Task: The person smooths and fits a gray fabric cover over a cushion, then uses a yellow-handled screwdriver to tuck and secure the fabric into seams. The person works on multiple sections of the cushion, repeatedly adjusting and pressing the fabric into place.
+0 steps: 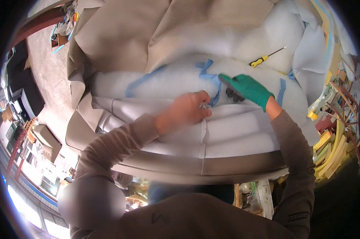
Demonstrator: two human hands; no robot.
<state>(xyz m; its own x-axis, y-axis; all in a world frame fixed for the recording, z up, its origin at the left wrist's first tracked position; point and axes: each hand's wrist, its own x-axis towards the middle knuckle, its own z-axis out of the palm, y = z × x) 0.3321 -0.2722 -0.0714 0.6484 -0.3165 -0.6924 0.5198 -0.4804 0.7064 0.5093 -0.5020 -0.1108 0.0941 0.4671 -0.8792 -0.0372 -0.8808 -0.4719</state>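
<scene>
My bare left hand [190, 108] is closed in a pinch. A small shiny bit shows at its fingertips, too small to name, next to the lower end of a blue strip [217, 89]. My right hand [245, 87] wears a green glove with dark finger pads. Its thumb stretches to the strip's upper part, and the other fingers curl loosely apart from it; nothing shows in them. Both hands are over white padding [180, 81], where it meets the pale underside of a sewn cover [239, 127]. Beige upholstery material [112, 36] lies folded back beyond the padding.
A yellow and black screwdriver [259, 61] lies on the padding beyond my right hand. Another blue strip [282, 91] is to its right. Yellow foam offcuts [333, 151] and scraps are piled at the right. Cardboard boxes [46, 141] stand on the floor at the left.
</scene>
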